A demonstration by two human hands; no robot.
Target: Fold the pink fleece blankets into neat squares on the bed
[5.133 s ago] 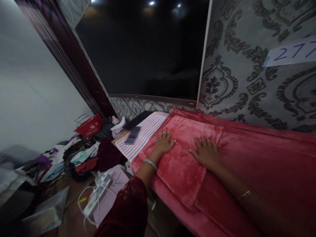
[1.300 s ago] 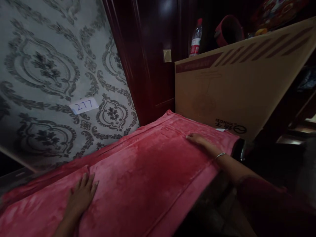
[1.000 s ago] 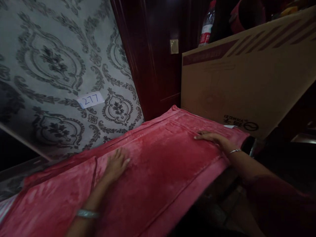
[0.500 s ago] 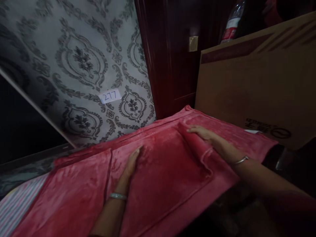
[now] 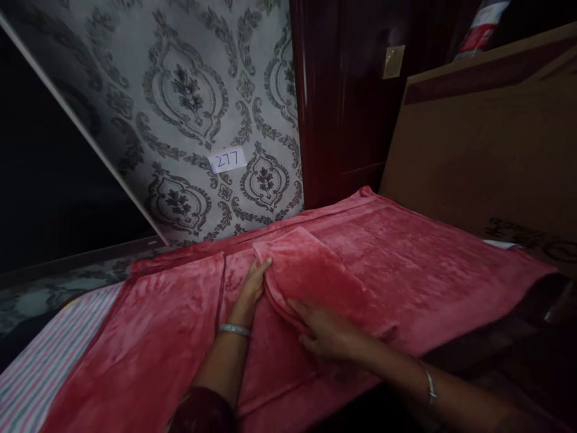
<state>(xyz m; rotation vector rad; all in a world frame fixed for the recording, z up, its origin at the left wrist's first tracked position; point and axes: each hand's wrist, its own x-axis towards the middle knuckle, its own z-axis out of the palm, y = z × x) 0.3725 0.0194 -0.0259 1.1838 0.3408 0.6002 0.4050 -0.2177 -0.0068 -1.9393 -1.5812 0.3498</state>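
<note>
A pinkish-red plush blanket [image 5: 406, 258] lies spread out, with part of it doubled over into a folded flap [image 5: 311, 270] in the middle. At the flap's left edge is my left hand [image 5: 253, 285], its thumb over the cloth and its fingers partly hidden under it. My right hand [image 5: 327, 331] grips the flap's near edge, fingers on top and thumb lower down. Another folded layer of the blanket [image 5: 153, 319] lies to the left of my hands, ending in a dark seam.
Striped cloth [image 5: 54, 355] shows at the lower left. Behind stand a patterned wall [image 5: 243, 108] with a paper label [image 5: 228, 159] reading 277, and a dark red wooden panel [image 5: 342, 120]. A large cardboard box [image 5: 478, 144] is at the right, a bottle [image 5: 480, 30] behind its top edge.
My right hand has brought the blanket's right part over to the left, folding it towards my left hand. My left hand now holds the flap's edge. The view has shifted left.
</note>
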